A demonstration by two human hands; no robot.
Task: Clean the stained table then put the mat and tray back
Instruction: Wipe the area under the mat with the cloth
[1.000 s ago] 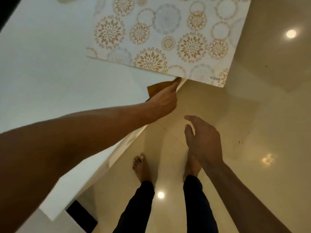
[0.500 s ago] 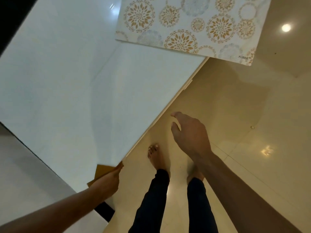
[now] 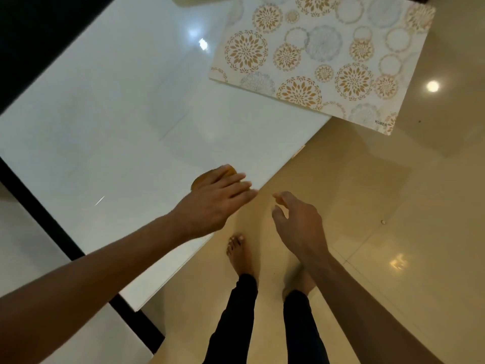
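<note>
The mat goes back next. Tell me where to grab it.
Pinch the mat by its near right corner, which overhangs the table edge, coming from the floor side. Fingers can likely slip beneath there; elsewhere it lies flat.

Head-worn view, steeply down, table (image 3: 110, 122) near.

The mat (image 3: 322, 61) has one word on it. It says "KUBER", in small dark letters near its corner.

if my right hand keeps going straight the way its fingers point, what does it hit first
Probably the white glossy table at its near edge; the right hand hovers over the floor, its fingers aimed there. Its height relative to the tabletop is unclear.
</note>
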